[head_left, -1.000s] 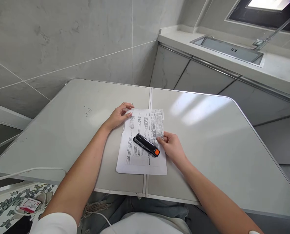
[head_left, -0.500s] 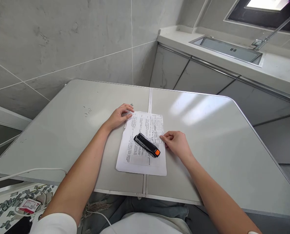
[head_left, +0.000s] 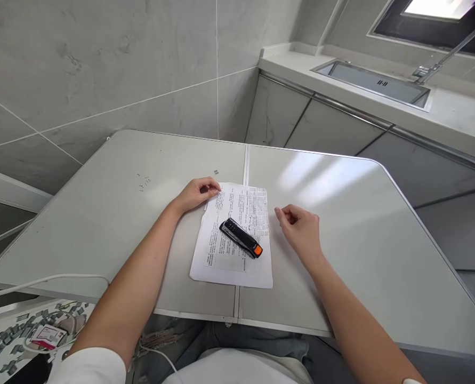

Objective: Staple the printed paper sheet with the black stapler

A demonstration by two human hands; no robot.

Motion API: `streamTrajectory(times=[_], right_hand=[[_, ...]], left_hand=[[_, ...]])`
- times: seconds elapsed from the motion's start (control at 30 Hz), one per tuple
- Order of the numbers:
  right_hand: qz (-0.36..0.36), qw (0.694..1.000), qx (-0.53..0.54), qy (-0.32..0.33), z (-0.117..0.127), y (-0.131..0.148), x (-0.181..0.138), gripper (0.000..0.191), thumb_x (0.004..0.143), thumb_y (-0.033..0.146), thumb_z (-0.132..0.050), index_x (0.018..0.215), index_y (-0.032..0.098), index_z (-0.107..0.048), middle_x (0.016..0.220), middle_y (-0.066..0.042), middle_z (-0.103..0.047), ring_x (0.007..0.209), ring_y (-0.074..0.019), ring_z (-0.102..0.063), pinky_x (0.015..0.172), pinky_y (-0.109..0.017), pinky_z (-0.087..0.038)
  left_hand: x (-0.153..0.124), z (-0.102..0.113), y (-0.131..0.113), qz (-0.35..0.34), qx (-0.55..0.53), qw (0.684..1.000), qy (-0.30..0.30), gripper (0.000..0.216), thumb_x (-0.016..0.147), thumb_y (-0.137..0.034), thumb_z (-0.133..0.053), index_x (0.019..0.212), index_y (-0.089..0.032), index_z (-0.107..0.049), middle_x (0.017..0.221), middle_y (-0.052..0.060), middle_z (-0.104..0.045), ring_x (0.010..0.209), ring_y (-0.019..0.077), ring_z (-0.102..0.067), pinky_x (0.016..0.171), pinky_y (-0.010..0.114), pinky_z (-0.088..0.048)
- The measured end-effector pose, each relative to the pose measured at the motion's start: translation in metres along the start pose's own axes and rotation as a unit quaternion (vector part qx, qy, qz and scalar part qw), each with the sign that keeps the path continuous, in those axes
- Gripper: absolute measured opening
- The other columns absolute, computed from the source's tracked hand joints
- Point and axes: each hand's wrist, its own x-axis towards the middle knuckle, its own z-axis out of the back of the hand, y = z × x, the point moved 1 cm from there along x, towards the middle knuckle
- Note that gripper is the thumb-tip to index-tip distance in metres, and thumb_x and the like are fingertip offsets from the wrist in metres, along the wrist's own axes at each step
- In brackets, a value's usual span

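A small stack of printed paper (head_left: 229, 274) lies on the table, its left edge uneven. Across the print rests a black stapler (head_left: 240, 238) with an orange end, slanting down to the right; neither hand touches it. My left hand (head_left: 197, 194) is at the top left corner of the paper, thumb and fingers closed together on that corner. To the right of the sheets, apart from them, my right hand (head_left: 301, 232) is held with curled fingers and the thumb against the index finger. Whatever is in that pinch, if anything, is too small to make out.
Small staple-like bits (head_left: 143, 182) are scattered on the left of the folding table (head_left: 361, 234), with another little piece (head_left: 216, 172) above the paper. A white cable (head_left: 53, 278) crosses the left edge. Behind stand a counter and sink (head_left: 373, 80).
My right hand has left the paper's right edge and moved right and slightly away. My left fingers have drawn back and down to the paper's corner, uncovering the small piece above it.
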Motion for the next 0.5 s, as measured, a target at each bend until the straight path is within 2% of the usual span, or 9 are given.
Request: streamTrajectory(times=[0.07, 0.17, 0.23, 0.3, 0.37, 0.43, 0.5], right_hand=[[0.049, 0.997, 0.047, 0.024, -0.005, 0.010, -0.007, 0.038, 0.098, 0.051, -0.059, 0.072, 0.023, -0.061, 0.061, -0.001, -0.059, 0.056, -0.0160, -0.049, 0.061, -0.032, -0.042], [0.164, 0.975, 0.091, 0.121, -0.021, 0.028, -0.026, 0.027, 0.097, 0.049, -0.064, 0.101, 0.023, -0.067, 0.093, -0.008, -0.070, 0.081, -0.0226, -0.063, 0.074, -0.036, -0.052], [0.210, 0.960, 0.064, 0.174, -0.034, 0.035, -0.039, 0.039, 0.092, 0.046, -0.071, 0.123, 0.025, -0.063, 0.112, -0.011, -0.069, 0.102, -0.0282, -0.063, 0.086, -0.041, -0.055], [0.217, 0.956, 0.019, 0.195, -0.046, 0.036, -0.049, 0.046, 0.092, 0.038, -0.071, 0.134, 0.026, -0.058, 0.117, -0.012, -0.068, 0.108, -0.0311, -0.061, 0.089, -0.045, -0.055], [0.209, 0.958, 0.005, 0.198, -0.053, 0.033, -0.053, 0.039, 0.094, 0.029, -0.065, 0.133, 0.026, -0.058, 0.112, -0.011, -0.070, 0.105, -0.0306, -0.063, 0.087, -0.045, -0.055], [0.192, 0.964, 0.029, 0.182, -0.054, 0.027, -0.050, 0.033, 0.094, 0.024, -0.062, 0.127, 0.026, -0.062, 0.108, -0.010, -0.072, 0.101, -0.0288, -0.066, 0.086, -0.043, -0.055], [0.161, 0.975, 0.063, 0.138, -0.048, 0.023, -0.040, 0.030, 0.092, 0.025, -0.065, 0.122, 0.026, -0.066, 0.108, -0.008, -0.074, 0.098, -0.0274, -0.068, 0.085, -0.041, -0.055]], left_hand=[[0.000, -0.001, 0.000, -0.016, 0.020, 1.000, 0.009, 0.025, 0.090, -0.045, -0.070, 0.096, -0.022, -0.078, 0.101, 0.006, -0.071, 0.092, 0.0208, -0.059, 0.085, 0.037, -0.047], [0.001, -0.004, 0.000, -0.040, 0.065, 0.996, 0.038, 0.023, 0.091, -0.045, -0.070, 0.097, -0.025, -0.080, 0.102, 0.007, -0.070, 0.099, 0.0235, -0.059, 0.090, 0.039, -0.047], [0.001, -0.006, 0.000, -0.060, 0.105, 0.991, 0.063, 0.021, 0.092, -0.043, -0.070, 0.096, -0.026, -0.081, 0.105, 0.007, -0.071, 0.105, 0.0252, -0.059, 0.099, 0.042, -0.045], [0.001, -0.008, 0.001, -0.072, 0.139, 0.985, 0.075, 0.018, 0.092, -0.041, -0.069, 0.095, -0.027, -0.081, 0.107, 0.006, -0.071, 0.108, 0.0257, -0.059, 0.106, 0.045, -0.041], [0.001, -0.008, 0.003, -0.072, 0.154, 0.983, 0.077, 0.017, 0.092, -0.040, -0.069, 0.095, -0.028, -0.081, 0.109, 0.005, -0.070, 0.109, 0.0258, -0.059, 0.108, 0.045, -0.039], [0.002, -0.008, 0.003, -0.068, 0.156, 0.982, 0.078, 0.017, 0.092, -0.040, -0.069, 0.096, -0.028, -0.081, 0.109, 0.005, -0.070, 0.110, 0.0260, -0.059, 0.108, 0.045, -0.039], [0.002, -0.008, 0.004, -0.069, 0.156, 0.982, 0.081, 0.017, 0.092, -0.040, -0.069, 0.096, -0.028, -0.081, 0.109, 0.005, -0.070, 0.110, 0.0261, -0.059, 0.108, 0.045, -0.039]])
